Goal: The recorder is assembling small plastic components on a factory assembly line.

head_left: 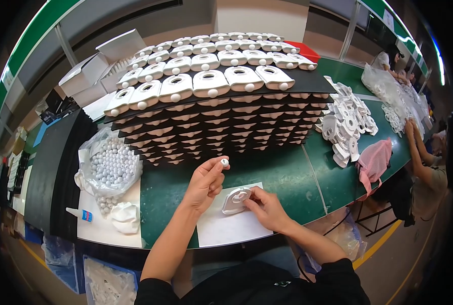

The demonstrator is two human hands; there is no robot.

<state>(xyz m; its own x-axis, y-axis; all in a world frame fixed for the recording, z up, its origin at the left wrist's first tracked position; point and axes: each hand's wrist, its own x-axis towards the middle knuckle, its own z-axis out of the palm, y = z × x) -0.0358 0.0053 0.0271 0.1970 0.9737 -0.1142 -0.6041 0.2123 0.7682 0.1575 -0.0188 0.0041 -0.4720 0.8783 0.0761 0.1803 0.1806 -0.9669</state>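
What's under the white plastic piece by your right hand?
A white paper sheet lies under the white plastic piece, on the green table. The right hand covers the piece's right edge, so that part is hidden.

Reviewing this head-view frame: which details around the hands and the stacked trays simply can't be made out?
- White part on the paper sheet: right hand covers its near edge.
- Small white ball in the left hand: too small for surface detail.
- Lower trays: only front edges show, contents hidden by trays above.
- Glue bottle: label too small.
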